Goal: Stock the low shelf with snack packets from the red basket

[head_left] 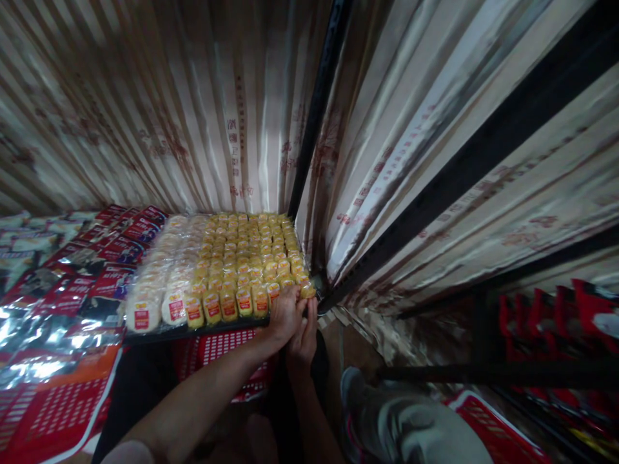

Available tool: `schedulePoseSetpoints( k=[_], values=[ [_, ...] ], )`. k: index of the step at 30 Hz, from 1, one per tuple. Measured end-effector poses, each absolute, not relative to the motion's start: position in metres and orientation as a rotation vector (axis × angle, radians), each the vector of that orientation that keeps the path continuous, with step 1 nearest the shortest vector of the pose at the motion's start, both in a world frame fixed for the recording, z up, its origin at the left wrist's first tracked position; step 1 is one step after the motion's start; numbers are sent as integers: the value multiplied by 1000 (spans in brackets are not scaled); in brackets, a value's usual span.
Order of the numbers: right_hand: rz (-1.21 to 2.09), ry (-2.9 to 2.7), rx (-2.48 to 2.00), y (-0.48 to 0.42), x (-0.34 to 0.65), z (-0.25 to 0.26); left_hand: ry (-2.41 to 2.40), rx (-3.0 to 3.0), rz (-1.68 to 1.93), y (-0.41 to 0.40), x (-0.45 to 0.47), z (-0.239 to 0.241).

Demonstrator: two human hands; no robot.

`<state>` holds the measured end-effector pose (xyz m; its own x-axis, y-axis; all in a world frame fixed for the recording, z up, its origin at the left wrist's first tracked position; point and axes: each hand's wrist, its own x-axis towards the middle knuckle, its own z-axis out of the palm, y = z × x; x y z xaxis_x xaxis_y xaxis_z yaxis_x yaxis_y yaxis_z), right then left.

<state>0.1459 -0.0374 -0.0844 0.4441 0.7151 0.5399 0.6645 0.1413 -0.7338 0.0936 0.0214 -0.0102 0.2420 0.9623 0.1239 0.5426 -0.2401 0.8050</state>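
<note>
At the front right corner of a shelf, my right hand [303,335] reaches up with its fingers closed against a yellow wrapped cake [306,290]. My left hand [285,314] is beside it, its fingers curled in at the same cake and covering part of the front row. Rows of similar yellow wrapped cakes [244,301] stretch back from the shelf's dark front edge [193,331]. To their left lie white round wrapped cakes [142,312] with red labels. The fingertips are partly hidden and the picture is dim.
Red and dark packets [116,280] cover the shelf on the left. Below are red plastic baskets [53,412]. A black post [314,109] and printed curtains [251,129] stand behind. Someone's leg in grey trousers [411,419] is at the lower right, near red packets [561,322].
</note>
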Motion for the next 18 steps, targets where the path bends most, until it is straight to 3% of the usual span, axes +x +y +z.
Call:
schedulePoseSetpoints(
  k=[10,18],
  values=[
    [184,-1164,-1531,-30,141,-84,1393,1885,849,31,100,-5],
    [105,-1206,-1539,-22,142,-93,1350,1766,925,34,95,-15]
  ],
)
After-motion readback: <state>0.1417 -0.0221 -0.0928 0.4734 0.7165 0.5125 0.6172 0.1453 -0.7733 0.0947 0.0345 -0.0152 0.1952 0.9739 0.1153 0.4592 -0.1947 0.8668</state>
